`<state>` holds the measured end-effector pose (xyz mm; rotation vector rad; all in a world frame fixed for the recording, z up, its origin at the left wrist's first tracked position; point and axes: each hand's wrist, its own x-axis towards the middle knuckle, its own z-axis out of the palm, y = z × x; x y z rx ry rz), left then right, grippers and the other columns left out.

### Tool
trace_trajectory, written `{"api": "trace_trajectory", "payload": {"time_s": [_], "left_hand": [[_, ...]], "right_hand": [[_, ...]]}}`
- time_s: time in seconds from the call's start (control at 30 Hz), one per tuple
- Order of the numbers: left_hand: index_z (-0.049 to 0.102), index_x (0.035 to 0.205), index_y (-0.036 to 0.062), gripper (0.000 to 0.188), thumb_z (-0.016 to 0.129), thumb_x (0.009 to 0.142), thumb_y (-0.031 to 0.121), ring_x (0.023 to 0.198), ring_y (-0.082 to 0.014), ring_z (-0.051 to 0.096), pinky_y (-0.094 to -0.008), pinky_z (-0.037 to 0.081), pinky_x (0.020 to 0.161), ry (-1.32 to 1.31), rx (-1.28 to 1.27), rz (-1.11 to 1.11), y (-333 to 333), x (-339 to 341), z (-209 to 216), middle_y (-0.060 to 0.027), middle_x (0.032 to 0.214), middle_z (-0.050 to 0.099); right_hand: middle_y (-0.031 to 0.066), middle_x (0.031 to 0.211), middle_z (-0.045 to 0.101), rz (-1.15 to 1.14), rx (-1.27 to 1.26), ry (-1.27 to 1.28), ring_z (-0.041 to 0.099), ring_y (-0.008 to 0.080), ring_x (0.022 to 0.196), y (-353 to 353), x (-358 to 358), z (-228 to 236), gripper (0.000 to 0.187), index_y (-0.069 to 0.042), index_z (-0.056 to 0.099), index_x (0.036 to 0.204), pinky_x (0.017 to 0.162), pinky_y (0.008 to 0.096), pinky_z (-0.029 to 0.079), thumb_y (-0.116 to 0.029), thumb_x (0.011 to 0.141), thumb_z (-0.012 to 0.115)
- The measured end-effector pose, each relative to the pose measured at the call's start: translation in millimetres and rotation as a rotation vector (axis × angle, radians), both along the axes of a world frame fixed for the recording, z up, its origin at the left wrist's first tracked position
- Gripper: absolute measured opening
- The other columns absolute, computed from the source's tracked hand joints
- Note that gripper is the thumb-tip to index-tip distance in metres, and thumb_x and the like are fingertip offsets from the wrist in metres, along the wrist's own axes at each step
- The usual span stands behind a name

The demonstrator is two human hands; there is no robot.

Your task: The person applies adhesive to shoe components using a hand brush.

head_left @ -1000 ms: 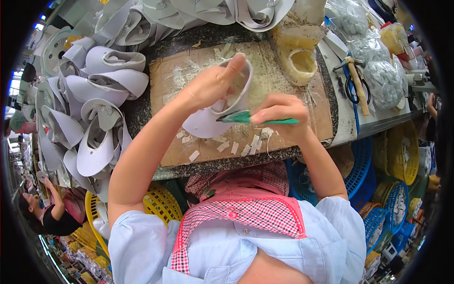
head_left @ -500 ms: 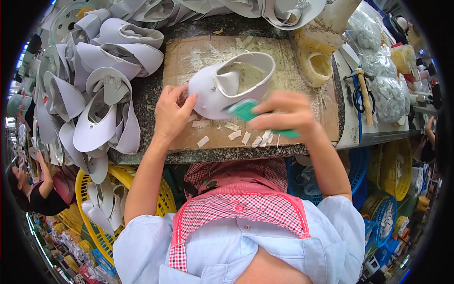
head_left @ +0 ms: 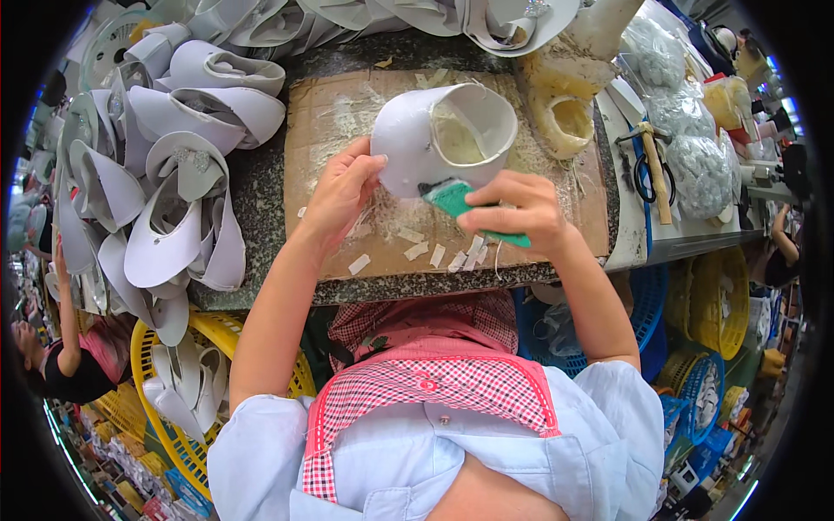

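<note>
A white shoe upper (head_left: 403, 143) is tilted over a worn cardboard sheet (head_left: 314, 113), its round opening turned up and to the right. My left hand (head_left: 340, 193) pinches the upper's left edge between thumb and fingers. In my right hand (head_left: 521, 211) is a green-handled brush (head_left: 453, 200), gripped with the fingers wrapped round it. Its dark bristle end touches or nearly touches the upper's lower edge; exact contact is hard to tell. Small cut white strips (head_left: 415, 251) lie on the cardboard just in front of the upper.
White shoe uppers (head_left: 169, 234) are heaped on the left, with more along the back. A yellowish foot-shaped form (head_left: 569, 87) stands at the right. Beyond it are a hammer (head_left: 658, 178) and plastic-wrapped bundles (head_left: 708, 178). Yellow basket (head_left: 187, 438) and blue basket (head_left: 647, 313) sit below the table.
The upper has turned and risen slightly to the right, and my left hand moved with it. The brush has gone from a blurred sweep to lying close along the upper's lower edge.
</note>
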<state>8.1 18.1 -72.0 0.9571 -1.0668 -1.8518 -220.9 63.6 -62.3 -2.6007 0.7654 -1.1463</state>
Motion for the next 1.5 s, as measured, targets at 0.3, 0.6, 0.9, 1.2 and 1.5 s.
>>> {"api": "trace_trajectory", "payload": {"time_s": [0.3, 0.6, 0.9, 1.2, 1.5], "left_hand": [[0.038, 0.119, -0.0053, 0.048, 0.042, 0.075, 0.012, 0.106, -0.0182, 0.042, -0.0316, 0.024, 0.096, 0.204, -0.073, -0.332, -21, -40, 12, -0.0103, 0.114, 0.048], [0.043, 0.115, -0.004, 0.043, 0.044, 0.077, 0.017, 0.097, -0.0181, 0.049, -0.0331, 0.035, 0.088, 0.276, 0.054, -0.311, -19, -54, 18, -0.0105, 0.106, 0.052], [0.055, 0.089, 0.001, 0.013, 0.047, 0.08, 0.007, 0.073, -0.0099, 0.055, -0.0243, 0.045, 0.067, 0.204, -0.098, -0.123, -38, -40, 7, -0.0041, 0.081, 0.059], [0.03, 0.124, 0.0009, 0.046, 0.044, 0.081, -0.001, 0.074, -0.0098, 0.054, -0.0195, 0.041, 0.067, -0.262, -0.656, 0.031, -35, -21, 91, -0.0085, 0.081, 0.059], [0.056, 0.092, -0.0034, 0.023, 0.042, 0.074, -0.007, 0.076, -0.0076, 0.05, -0.0219, 0.04, 0.071, -0.812, -0.681, -0.376, -19, -5, 83, -0.0014, 0.081, 0.057]], "right_hand": [[0.0066, 0.071, 0.059, -0.331, 0.027, -0.169, 0.058, 0.0166, 0.065, -7, -69, 0, 0.021, -0.009, 0.065, 0.081, 0.052, 0.0255, 0.044, -0.002, 0.062, 0.065], [0.0094, 0.076, 0.061, -0.462, 0.064, -0.555, 0.057, 0.0159, 0.065, 21, -83, 7, 0.016, -0.001, 0.063, 0.081, 0.054, 0.0234, 0.045, 0.004, 0.066, 0.063], [0.0067, 0.075, 0.062, -0.285, 0.097, -0.37, 0.059, 0.0148, 0.064, 7, -55, -18, 0.021, -0.007, 0.065, 0.083, 0.054, 0.0222, 0.045, 0.003, 0.066, 0.063], [0.0073, 0.075, 0.063, -0.737, 0.079, -0.267, 0.055, 0.0106, 0.06, -13, -105, 9, 0.018, -0.008, 0.064, 0.088, 0.05, 0.021, 0.041, 0.001, 0.072, 0.06], [0.005, 0.084, 0.06, -0.549, 0.324, -0.778, 0.053, 0.0078, 0.06, 19, -141, 7, 0.012, -0.001, 0.062, 0.09, 0.051, 0.0178, 0.043, -0.004, 0.079, 0.057]]}}
